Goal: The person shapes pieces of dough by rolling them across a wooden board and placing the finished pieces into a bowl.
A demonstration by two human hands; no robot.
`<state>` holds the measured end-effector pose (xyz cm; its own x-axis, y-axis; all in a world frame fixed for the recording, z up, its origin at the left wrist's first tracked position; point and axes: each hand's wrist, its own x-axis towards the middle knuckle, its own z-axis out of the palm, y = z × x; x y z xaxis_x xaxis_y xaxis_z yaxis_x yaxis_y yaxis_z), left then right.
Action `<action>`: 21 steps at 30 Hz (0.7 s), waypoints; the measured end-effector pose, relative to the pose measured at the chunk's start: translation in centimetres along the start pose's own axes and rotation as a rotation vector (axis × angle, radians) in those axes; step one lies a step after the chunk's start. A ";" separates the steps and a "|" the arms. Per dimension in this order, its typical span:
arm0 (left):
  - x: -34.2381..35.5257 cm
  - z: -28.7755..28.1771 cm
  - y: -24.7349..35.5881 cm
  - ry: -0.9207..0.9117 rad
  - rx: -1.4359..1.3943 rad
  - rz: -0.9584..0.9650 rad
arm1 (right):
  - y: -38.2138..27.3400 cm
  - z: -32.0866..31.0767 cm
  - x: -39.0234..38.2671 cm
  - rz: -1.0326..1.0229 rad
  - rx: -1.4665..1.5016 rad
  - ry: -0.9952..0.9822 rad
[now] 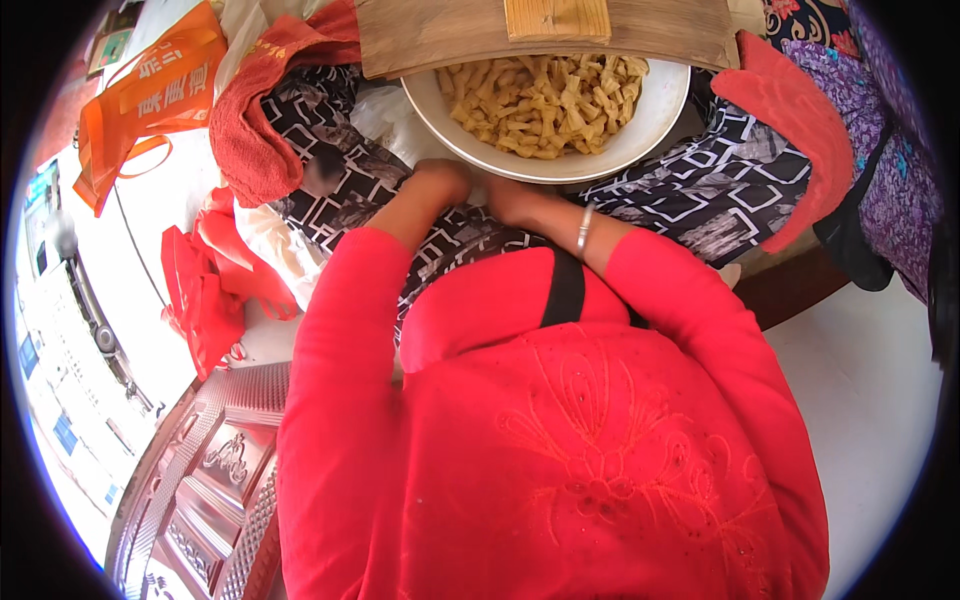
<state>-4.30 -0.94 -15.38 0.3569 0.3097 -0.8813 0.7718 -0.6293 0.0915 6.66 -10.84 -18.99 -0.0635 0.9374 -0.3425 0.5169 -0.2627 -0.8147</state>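
A wide white basin [668, 115] stands before me between my knees, holding a heap of yellowish-brown cut strips [545, 105]. My left hand [447, 180] is bent down at the near left side of the basin, just below its rim. Close beside it, my right hand [512, 202] is lowered under the near edge, a silver bangle on the wrist. The fingers of both hands are hidden, so whether they hold anything does not show. Over the far part of the basin lies a wooden board [430, 35] with a lighter wood block [557, 18] on top.
Red towels [255, 130] hang over both patterned trouser legs [690, 190]. An orange bag [165, 90] and a red bag [205, 290] are at the left, above an embossed metallic door panel [215, 480]. Purple patterned cloth [890, 190] lies at the right.
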 end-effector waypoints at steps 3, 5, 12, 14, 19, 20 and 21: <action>-0.5 -0.4 0.2 0.074 0.054 -0.087 | 0.6 0.7 2.3 -0.243 0.000 -0.002; -1.8 -1.6 0.0 0.044 0.145 -0.111 | -1.5 -0.9 3.1 -0.225 0.126 -0.096; -2.9 -1.7 0.2 0.094 0.165 -0.204 | -0.8 -0.2 4.4 -0.165 0.274 -0.208; -2.5 -1.5 0.1 0.075 0.198 -0.219 | 0.4 0.0 4.3 -0.155 0.232 -0.205; 0.7 0.6 -1.7 0.232 -0.169 -0.198 | 1.7 0.2 5.1 -0.125 0.181 -0.182; 1.8 1.8 -2.2 0.336 -0.315 -0.181 | 1.7 0.2 5.2 -0.126 0.176 -0.182; 3.3 2.9 -2.5 0.320 -0.512 -0.183 | 2.0 0.4 5.2 -0.123 0.164 -0.194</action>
<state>-6.57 -0.44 -19.85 0.2741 0.6279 -0.7284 0.9610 -0.1497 0.2326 7.03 -6.55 -22.64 -0.2871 0.9074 -0.3068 0.3516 -0.1981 -0.9149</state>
